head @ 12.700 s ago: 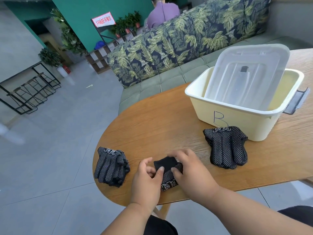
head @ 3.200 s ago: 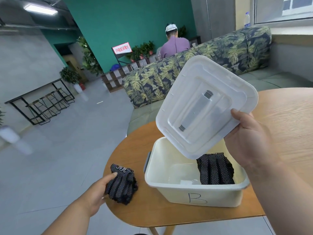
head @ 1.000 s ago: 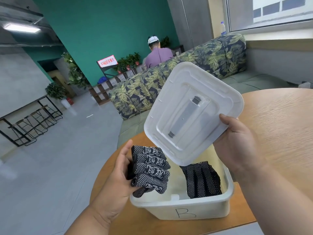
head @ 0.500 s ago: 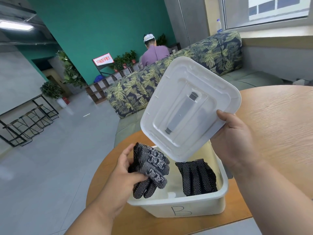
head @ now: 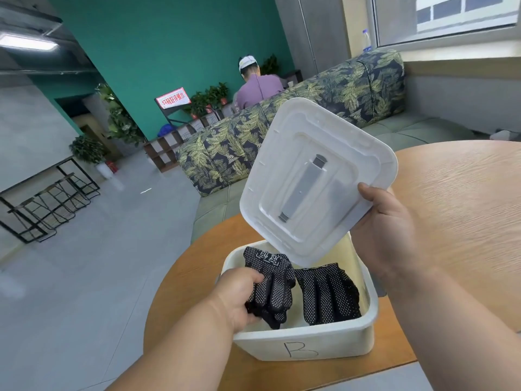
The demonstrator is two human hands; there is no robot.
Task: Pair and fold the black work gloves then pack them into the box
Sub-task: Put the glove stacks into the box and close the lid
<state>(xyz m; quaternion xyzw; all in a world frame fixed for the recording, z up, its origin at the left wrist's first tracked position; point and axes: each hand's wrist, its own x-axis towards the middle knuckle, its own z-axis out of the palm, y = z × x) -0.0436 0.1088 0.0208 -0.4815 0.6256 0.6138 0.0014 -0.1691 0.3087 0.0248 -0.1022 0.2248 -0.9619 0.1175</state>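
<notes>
Gloves (head: pixel 270 283) fill your left hand (head: pixel 236 297), fingers closed around the bundle inside the box (head: pixel 304 345), beside a second pair (head: pixel 327 294) on the bottom. Your right hand (head: pixel 386 230) grips the lid (head: pixel 315 176), tilted above the box on the table (head: pixel 465 198).

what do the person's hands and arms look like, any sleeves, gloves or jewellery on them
Both arms are bare from the bottom edge of the picture to the wrist, with no sleeve in view. The left hand and the right hand wear no gloves, and no ring, watch or bracelet shows on either. Nothing is strapped, taped or marked on them.
</notes>
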